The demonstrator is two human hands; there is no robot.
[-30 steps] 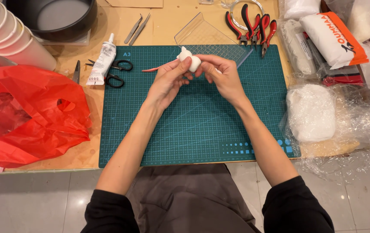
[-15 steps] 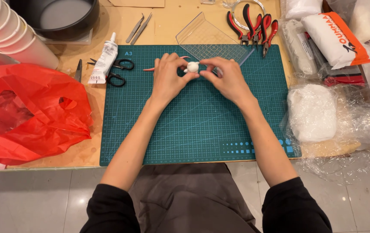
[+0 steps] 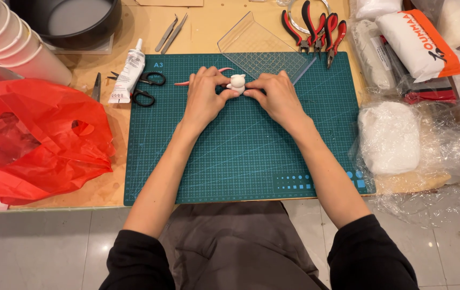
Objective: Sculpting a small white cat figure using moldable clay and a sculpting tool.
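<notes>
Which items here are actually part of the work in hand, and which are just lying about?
In use:
left hand
right hand
small white clay figure, pinched between both hands
green cutting mat beneath

Lying about:
scissors
glue tube
pliers
clear ruler
red plastic bag

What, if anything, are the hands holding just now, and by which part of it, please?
Both the left hand and the right hand hold a small white clay figure by its lower sides, fingertips pinching it on the green cutting mat.

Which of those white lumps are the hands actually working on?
The small white clay figure on the green cutting mat, pinched between left hand and right hand. The large wrapped block lies untouched beside the mat.
</notes>
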